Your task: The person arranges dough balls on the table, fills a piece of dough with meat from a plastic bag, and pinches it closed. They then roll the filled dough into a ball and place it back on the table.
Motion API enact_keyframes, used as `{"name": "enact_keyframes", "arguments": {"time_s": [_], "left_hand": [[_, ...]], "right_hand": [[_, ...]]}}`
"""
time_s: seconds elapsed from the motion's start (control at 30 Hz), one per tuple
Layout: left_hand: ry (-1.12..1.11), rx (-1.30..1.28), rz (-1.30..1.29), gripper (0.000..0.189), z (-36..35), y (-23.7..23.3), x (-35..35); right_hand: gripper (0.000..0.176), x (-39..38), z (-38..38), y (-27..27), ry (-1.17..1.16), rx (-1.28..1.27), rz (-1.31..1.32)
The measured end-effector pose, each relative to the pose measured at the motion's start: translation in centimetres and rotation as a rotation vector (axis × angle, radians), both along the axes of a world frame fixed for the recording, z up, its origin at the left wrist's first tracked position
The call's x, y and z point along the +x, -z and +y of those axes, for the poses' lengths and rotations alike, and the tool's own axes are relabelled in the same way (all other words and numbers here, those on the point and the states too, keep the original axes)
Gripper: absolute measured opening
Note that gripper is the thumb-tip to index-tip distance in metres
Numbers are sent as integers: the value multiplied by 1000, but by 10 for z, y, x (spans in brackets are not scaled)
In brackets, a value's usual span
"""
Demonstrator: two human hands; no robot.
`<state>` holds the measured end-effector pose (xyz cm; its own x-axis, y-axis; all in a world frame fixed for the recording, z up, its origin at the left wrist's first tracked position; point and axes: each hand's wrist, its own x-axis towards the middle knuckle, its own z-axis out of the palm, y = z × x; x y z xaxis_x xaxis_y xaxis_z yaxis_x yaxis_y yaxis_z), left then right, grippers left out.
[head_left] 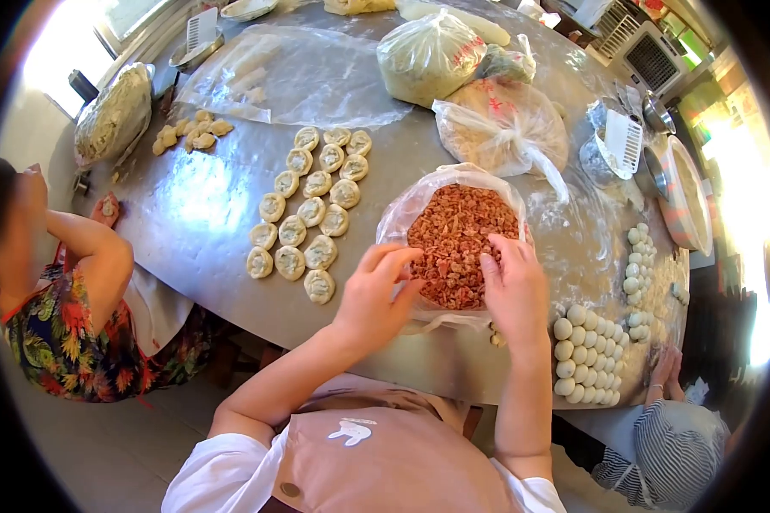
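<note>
A plastic-lined bowl (393, 212) holds a reddish-brown crumbly filling (458, 231) on the metal table. My left hand (378, 291) is over the bowl's left edge, its fingers apart and curved toward the filling. At the right edge, my right hand (515, 286) has its thumb and fingers spread over the filling. Nothing shows between the fingers of either hand. Left of the bowl lie several round filled dough pieces (312, 211) in three rows.
Smooth dough balls (589, 355) are grouped at the right front. Knotted plastic bags (505, 128) and a clear sheet (291, 73) lie behind. One person (94, 299) sits at the left; another person (676, 445) is at the lower right.
</note>
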<state>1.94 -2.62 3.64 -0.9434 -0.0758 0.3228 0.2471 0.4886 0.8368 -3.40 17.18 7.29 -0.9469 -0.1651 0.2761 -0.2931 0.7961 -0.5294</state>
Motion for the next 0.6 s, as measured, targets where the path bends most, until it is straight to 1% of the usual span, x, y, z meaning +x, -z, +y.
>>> {"name": "enact_keyframes", "arguments": {"time_s": [0.07, 0.1, 0.2, 0.27, 0.33, 0.43, 0.47, 0.53, 0.6], "left_hand": [[-40, -20, -20, 38, -14, 7, 11], [-89, -45, -43, 42, -21, 11, 18], [-296, -115, -134, 46, -43, 20, 43], [-412, -210, -117, 44, -62, 41, 58], [-502, -313, -139, 43, -71, 50, 71], [-502, -432, -376, 42, -72, 58, 74], [-486, -472, -450, 42, -70, 61, 71], [-519, -474, -421, 40, -64, 60, 63], [-545, -450, -437, 39, -63, 62, 56]], "right_hand": [[27, 1, -13, 5, -45, 111, 48], [27, 2, -20, 8, -75, 162, 72], [29, 7, -32, 11, -167, 103, -33], [30, 5, -22, 10, -195, 109, -57], [37, 2, -11, -2, -123, 118, -95], [46, 1, -7, -12, -47, 71, -207], [48, 2, -6, -13, -77, 113, -166], [51, 5, -13, -8, -137, 191, -87], [50, 6, -19, -8, -150, 128, -151]]}}
